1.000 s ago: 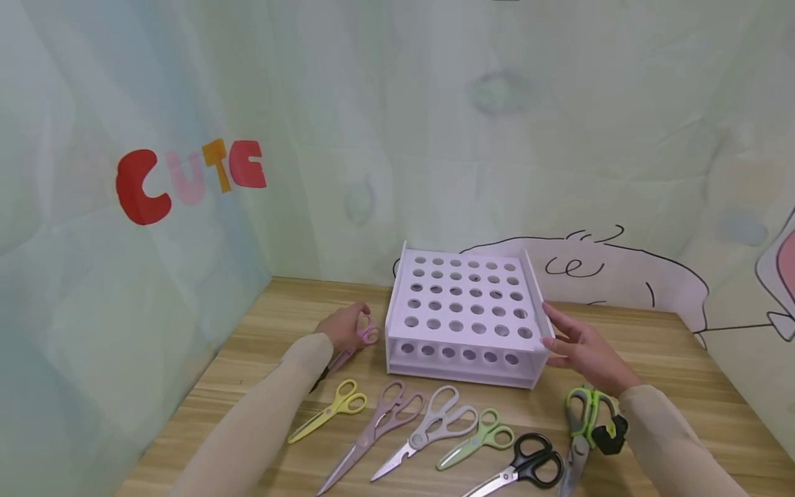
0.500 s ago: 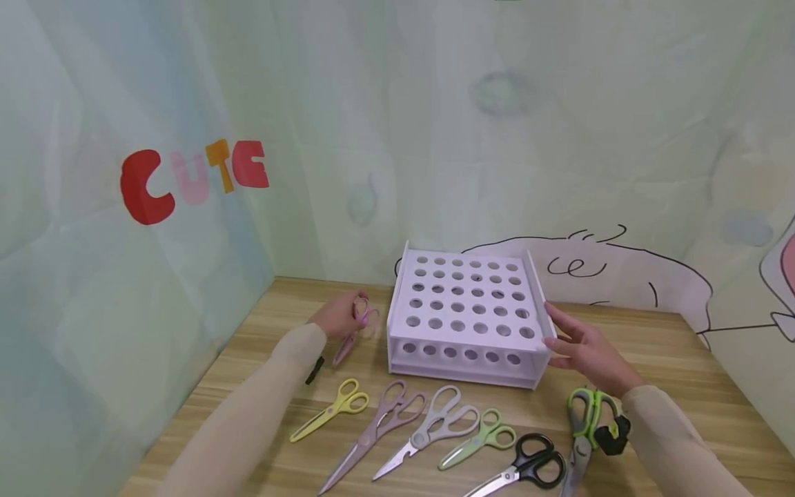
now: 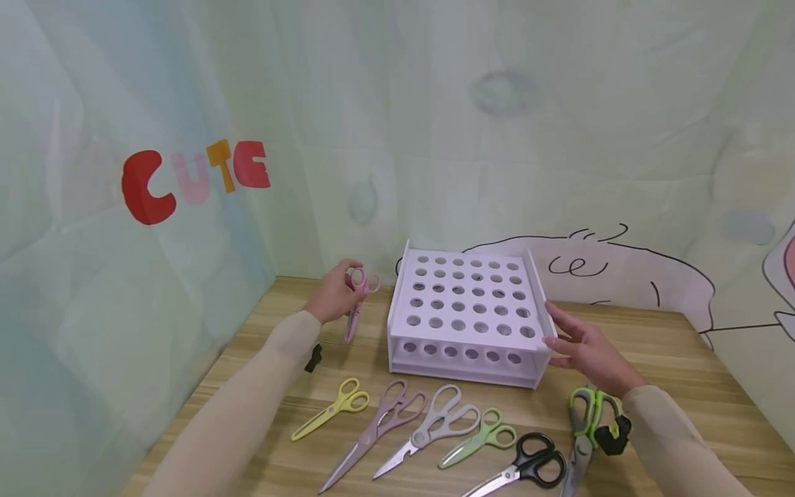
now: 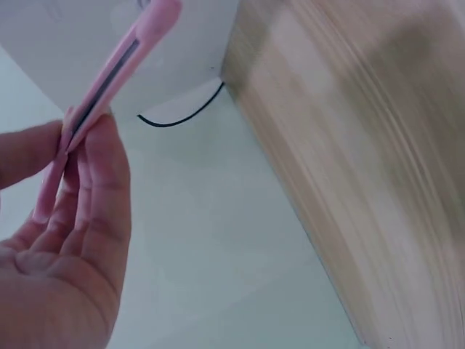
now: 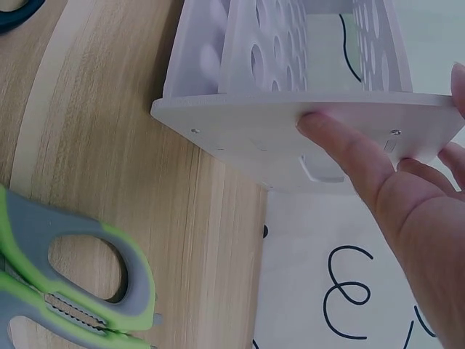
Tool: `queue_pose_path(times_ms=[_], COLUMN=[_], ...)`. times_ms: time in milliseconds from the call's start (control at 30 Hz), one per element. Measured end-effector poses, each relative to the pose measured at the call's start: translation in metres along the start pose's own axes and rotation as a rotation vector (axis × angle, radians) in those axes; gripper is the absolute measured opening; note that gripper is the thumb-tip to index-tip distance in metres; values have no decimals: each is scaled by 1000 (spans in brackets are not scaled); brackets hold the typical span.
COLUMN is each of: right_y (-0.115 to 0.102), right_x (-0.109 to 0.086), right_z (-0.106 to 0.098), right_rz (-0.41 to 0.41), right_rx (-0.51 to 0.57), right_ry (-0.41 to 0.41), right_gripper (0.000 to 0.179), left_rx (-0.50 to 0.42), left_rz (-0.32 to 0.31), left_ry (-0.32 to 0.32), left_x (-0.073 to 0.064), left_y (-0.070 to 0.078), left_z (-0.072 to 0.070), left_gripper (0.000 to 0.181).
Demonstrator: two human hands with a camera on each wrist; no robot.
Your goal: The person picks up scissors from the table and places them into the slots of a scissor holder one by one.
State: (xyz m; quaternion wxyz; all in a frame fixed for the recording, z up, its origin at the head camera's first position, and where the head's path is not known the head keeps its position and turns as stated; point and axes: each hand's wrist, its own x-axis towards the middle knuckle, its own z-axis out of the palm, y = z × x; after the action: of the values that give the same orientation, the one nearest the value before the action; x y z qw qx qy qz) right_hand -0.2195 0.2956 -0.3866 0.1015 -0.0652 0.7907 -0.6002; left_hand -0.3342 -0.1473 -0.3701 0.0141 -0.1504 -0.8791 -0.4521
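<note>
Pink scissors (image 3: 354, 314) hang blade-down from my left hand (image 3: 335, 293), which pinches them near the handles, above the table beside the rack's left side. In the left wrist view the thumb and fingers close on the pink scissors (image 4: 102, 91) from both sides. The white rack (image 3: 466, 338) has rows of round holes in its top and stands at the back of the table. My right hand (image 3: 590, 352) rests its fingers against the rack's right side panel; in the right wrist view the fingertips touch that panel (image 5: 247, 138).
Along the front lie yellow scissors (image 3: 332, 411), mauve scissors (image 3: 373, 431), pale grey scissors (image 3: 428, 428), small green scissors (image 3: 478, 438), black-handled scissors (image 3: 528, 462) and green-and-grey scissors (image 3: 584, 431). A printed cloth (image 3: 497, 172) hangs behind the table.
My left hand has lifted the pink scissors up and away from me, and they now hang more upright. The right hand has stayed at the rack's side.
</note>
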Motion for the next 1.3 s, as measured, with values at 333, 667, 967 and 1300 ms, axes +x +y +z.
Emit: queue_pose_path(times_ms=[333, 667, 967, 1300], right_y=[-2, 1, 3, 3], right_x=[1, 4, 5, 2], right_z=[0, 0, 1, 1], right_rz=[25, 12, 13, 6], right_rx=[0, 6, 28, 39], right_ry=[17, 23, 25, 20], right_gripper=[77, 77, 79, 78], left_rx=[8, -29, -76, -205], left_rz=[52, 117, 155, 135], left_ry=[171, 263, 358, 403], left_x=[7, 15, 21, 25], left_y=[25, 51, 72, 76], left_z=[-2, -5, -3, 16], left_gripper=[56, 53, 51, 43])
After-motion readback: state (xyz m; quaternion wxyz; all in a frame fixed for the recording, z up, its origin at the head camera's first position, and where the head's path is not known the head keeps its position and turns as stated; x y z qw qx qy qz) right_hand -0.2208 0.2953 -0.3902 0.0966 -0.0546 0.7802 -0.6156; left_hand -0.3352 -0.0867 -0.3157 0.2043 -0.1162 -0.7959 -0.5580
